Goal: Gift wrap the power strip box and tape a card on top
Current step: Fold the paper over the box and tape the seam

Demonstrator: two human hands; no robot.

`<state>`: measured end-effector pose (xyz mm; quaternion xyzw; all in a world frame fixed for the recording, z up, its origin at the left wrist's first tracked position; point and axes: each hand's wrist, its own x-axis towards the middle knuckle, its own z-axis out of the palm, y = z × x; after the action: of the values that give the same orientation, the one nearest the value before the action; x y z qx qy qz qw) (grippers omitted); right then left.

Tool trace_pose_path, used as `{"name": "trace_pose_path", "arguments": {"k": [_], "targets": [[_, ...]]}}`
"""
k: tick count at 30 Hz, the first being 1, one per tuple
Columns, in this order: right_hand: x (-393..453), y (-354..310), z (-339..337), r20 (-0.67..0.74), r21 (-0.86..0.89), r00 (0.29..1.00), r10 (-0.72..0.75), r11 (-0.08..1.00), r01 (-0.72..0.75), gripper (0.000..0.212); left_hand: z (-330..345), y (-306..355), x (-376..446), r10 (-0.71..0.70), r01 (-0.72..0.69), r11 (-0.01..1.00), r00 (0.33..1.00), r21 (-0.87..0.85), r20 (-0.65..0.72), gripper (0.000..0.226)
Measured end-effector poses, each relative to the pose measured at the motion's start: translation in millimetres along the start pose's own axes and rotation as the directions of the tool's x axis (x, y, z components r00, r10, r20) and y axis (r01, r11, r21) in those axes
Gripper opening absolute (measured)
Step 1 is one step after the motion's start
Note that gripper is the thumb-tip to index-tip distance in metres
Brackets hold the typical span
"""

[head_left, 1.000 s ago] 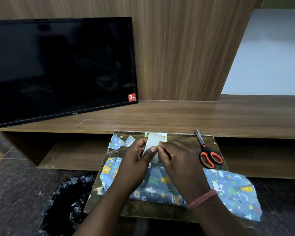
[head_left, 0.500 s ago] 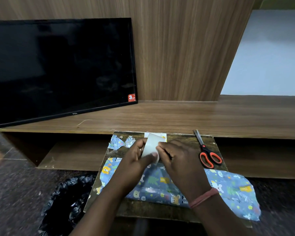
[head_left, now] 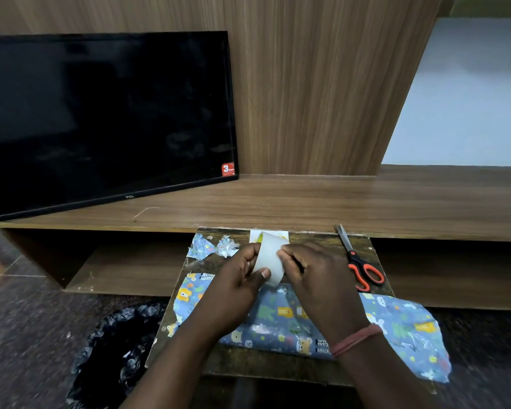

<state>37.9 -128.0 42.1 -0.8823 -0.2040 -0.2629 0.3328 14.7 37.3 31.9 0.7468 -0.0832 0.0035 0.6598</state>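
A tape roll (head_left: pixel 269 262) is held between the left hand (head_left: pixel 236 286) and right hand (head_left: pixel 319 278), each grip pinched on it. Below them, the wrapped box (head_left: pixel 281 323) lies on the surface (head_left: pixel 363 246) near scissors (head_left: pixel 359 261).

1. Both forearms are bare; no sleeve is visible on them.
2. The right hand (head_left: pixel 316 278) has a reddish thread band around its wrist.
3. The left hand (head_left: pixel 233 286) wears nothing visible.
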Motion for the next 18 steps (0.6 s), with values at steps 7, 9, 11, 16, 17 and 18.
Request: {"name": "trace_pose_path", "arguments": {"k": [7,9,11,16,17,18], "targets": [[-3.7,-11.5,8.3,-0.019,-0.031,0.999,-0.034,0.999,0.033,0.017,2.2,1.3,2.9,-0.005,-0.002,0.998,0.994,-0.064,-0.108,0.016],[-2.1,-6.5,8.3,-0.027,-0.049,1.000,-0.005,0.999,0.003,0.020,2.1,0.1,2.8,0.023,-0.024,1.000,0.997,-0.013,-0.079,0.014],[0.1,-0.4,5.5,-0.029,-0.065,1.000,0.007,0.998,-0.009,0.021,1.4,-0.9,2.0,0.025,-0.024,0.999,0.999,0.040,-0.026,0.016],[-1.3,-2.1,0.8,0.007,-0.078,0.999,-0.053,0.996,0.054,0.012,-0.1,2.4,0.3,-0.054,0.055,0.996,0.998,-0.069,0.017,0.030],[-2.3,-5.3,2.0,0.012,-0.079,0.998,-0.065,0.995,0.066,0.013,-0.2,3.8,0.7,-0.072,0.073,0.989,0.997,-0.125,0.009,0.028],[-3.3,-8.5,3.6,0.018,-0.076,0.997,-0.074,0.994,0.075,0.015,-0.1,4.6,0.8,-0.084,0.082,0.981,0.996,-0.175,-0.004,0.023]]}}
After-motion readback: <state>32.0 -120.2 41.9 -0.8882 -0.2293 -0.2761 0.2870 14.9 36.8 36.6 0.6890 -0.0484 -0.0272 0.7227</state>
